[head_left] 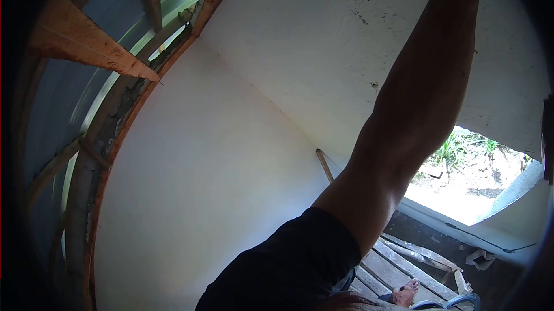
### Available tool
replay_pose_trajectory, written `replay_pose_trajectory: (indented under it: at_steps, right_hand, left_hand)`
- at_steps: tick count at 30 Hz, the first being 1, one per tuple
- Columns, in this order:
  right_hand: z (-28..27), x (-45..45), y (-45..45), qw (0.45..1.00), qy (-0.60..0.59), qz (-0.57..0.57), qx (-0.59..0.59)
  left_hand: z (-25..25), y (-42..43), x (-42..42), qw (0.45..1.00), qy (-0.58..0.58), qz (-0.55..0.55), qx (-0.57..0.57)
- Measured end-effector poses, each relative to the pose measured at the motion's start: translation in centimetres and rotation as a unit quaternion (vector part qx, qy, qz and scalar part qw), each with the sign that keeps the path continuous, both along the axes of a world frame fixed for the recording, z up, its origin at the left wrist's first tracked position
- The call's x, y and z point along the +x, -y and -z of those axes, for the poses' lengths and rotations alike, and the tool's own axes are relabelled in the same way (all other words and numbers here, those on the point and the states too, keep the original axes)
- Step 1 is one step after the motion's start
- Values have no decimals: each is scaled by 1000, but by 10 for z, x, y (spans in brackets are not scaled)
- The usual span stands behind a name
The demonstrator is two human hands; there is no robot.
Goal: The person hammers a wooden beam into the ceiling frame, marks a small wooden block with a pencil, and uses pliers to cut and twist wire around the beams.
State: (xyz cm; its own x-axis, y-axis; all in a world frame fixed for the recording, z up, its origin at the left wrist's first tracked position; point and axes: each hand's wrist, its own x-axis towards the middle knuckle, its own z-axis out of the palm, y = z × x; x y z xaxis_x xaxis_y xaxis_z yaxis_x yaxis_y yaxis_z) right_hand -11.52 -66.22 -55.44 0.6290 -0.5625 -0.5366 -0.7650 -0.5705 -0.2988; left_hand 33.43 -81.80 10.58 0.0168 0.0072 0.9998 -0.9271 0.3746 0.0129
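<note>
One raised arm, seemingly my left (404, 97), in a dark short sleeve (288, 259), crosses the head view toward the top edge. The wrist reaches the top of the frame, and the hand beyond it is cut off. Behind this forearm stretches a pale wall (311, 34) with small dark specks and chips. Neither of my hands shows, so what they hold or touch is hidden. A bare foot (405, 292) rests on wooden planks (386, 270) low in the picture.
Orange-brown timber (86, 42) and corrugated roof sheets (63, 103) fill the left. A window opening (461, 178) shows bright ground and plants. A wooden stick (324, 165) leans near the wall corner. A blue-grey curved rim (461, 300) lies beside the foot.
</note>
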Motion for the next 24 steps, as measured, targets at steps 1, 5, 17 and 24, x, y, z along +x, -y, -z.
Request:
replay_pose_trajectory:
  at_steps: [1,5,17,24]
  right_hand:
    - [-1,2,0,1000,2,4,0]
    - [-10,10,-5,1000,7,17,2]
    - [-43,37,-19,995,38,96,14]
    - [-53,33,-27,990,35,130,53]
  left_hand:
    - [-2,-1,-1,1000,-1,4,-2]
    - [-12,-7,-17,1000,-6,28,-2]
    - [-45,-41,-50,989,-47,114,83]
    - [-75,-56,-45,977,-35,137,159]
